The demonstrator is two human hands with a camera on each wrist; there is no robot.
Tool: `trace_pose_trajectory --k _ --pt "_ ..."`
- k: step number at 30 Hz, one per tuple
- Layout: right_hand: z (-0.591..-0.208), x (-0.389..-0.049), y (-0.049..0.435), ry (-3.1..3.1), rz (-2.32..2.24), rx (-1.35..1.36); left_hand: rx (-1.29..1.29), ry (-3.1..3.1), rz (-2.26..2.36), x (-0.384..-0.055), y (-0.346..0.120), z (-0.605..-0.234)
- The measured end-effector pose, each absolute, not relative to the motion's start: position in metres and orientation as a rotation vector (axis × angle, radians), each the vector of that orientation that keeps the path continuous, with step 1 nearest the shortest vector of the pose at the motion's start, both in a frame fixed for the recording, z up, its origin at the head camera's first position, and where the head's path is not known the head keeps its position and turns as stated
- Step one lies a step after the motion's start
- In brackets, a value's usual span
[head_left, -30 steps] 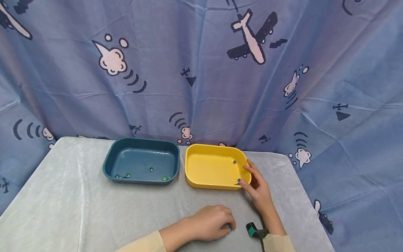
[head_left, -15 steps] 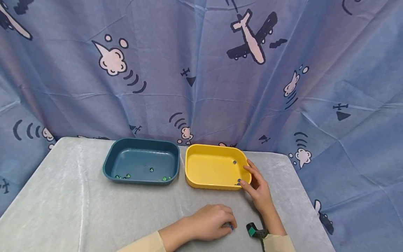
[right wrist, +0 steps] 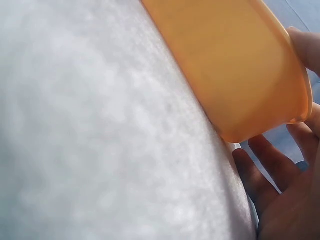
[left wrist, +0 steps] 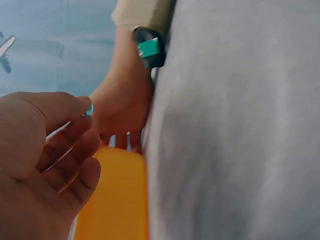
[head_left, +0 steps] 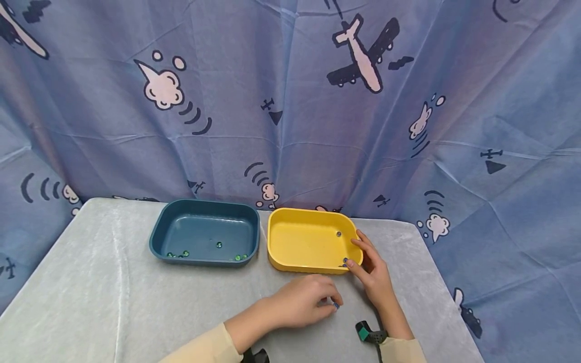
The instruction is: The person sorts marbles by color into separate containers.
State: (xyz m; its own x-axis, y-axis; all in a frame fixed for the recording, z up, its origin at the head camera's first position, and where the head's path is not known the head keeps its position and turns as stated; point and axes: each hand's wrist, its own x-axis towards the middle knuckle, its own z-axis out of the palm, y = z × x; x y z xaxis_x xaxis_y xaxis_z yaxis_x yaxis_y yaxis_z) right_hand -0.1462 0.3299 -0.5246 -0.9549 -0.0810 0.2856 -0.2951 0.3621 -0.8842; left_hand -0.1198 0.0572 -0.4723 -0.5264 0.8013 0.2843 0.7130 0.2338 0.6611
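Observation:
My left hand [head_left: 304,301] is over the table in front of the yellow tray [head_left: 304,268], pinching a small blue glass marble [left wrist: 89,110] between thumb and fingertips. In the left wrist view its other fingers are loosely bent. At the tray's right end, my right hand [head_left: 375,277] grips the wall, with thumb and a finger over the rim. The right wrist view shows more of its fingers [right wrist: 272,157] along the outside. Inside the tray, a few marbles [head_left: 339,234] lie near the right side, some by the thumb.
To the left stands a dark teal tray [head_left: 204,261] holding several green marbles [head_left: 219,245]. Both trays sit at the back of a table with a pale cloth [head_left: 159,307]. A patterned blue curtain [head_left: 227,101] hangs right behind. A dark wrist strap [head_left: 372,334] circles the right wrist.
My left hand has lifted away from the table's front with the blue marble and moved toward the yellow tray. The right hand and both trays have stayed put.

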Motion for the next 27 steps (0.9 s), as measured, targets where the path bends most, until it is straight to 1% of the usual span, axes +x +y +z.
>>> trace_pose_trajectory --k 11,17,27 --pt "-0.523 -0.145 0.33 -2.442 1.626 0.331 1.428 2.467 1.25 -0.14 0.046 -0.445" --pt "-0.524 -0.146 0.33 -2.434 1.64 0.334 1.385 2.469 1.35 -0.149 0.039 -0.439" --pt "-0.522 -0.147 0.33 -2.445 1.645 0.309 1.197 2.516 1.377 -0.168 0.024 -0.439"
